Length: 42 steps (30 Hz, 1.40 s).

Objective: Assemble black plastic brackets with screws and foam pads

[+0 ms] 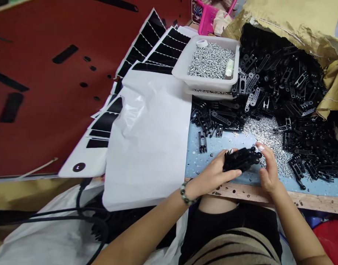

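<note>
My left hand (215,172) is wrapped round a bundle of black plastic linkage pieces (242,159), held just above the blue work surface near its front edge. My right hand (269,170) is beside the right end of that bundle, its thumb and index finger apart. I see nothing between those fingers. Behind the right hand spreads a heap of small silver screws and nuts (264,129). One loose black piece (202,142) lies on the blue surface (195,162), up and left of my left hand.
A translucent tub (182,66) full of silver screws stands at the back. A large pile of black plastic parts (285,77) spills from a yellow sack (298,22). White sheets (146,147) with black pieces lie left, beside a dark red panel (47,92). A wooden edge (309,201) runs along the front.
</note>
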### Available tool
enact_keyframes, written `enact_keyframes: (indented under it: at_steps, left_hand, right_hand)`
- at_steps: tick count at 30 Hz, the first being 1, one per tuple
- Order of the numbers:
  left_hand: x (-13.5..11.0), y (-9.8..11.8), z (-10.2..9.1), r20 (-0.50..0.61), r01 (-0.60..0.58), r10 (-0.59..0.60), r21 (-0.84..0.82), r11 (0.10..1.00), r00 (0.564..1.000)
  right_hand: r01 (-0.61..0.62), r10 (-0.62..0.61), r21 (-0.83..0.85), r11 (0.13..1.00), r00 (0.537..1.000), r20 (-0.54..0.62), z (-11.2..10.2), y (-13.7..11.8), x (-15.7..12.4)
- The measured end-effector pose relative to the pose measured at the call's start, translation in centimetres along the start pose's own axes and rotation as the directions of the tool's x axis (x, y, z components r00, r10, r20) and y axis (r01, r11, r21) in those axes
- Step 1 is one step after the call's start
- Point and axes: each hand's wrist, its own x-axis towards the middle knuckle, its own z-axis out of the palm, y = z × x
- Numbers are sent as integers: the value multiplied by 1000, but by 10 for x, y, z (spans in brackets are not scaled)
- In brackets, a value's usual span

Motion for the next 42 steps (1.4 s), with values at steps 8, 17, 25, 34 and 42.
enact_keyframes:
  at_steps: [8, 17, 25, 34, 42]
  left_hand:
    - [-22, -8, -8, 380, 513, -347, -592, 621, 858]
    - [-23, -28, 4, -232, -28, 191, 564, 825, 954]
    - [-14, -15, -1, -115, -68, 149, 519, 852, 982]
    - [-35, -20, 15, -417, -8, 194, 408, 913, 888]
    - [-47, -29, 33, -192, -89, 410, 814, 574, 891]
  right_hand:
    - [-454, 453, -8, 891, 891, -21, 43, -16, 18]
    - [-542, 611, -449, 710, 792, 11, 48, -4, 22]
    - [-2, 30, -118, 993, 971, 237, 34, -33, 34]
    - [-446, 427, 181, 877, 894, 135, 12, -35, 23]
    - [-766, 712, 342, 544, 637, 295, -2, -28, 3]
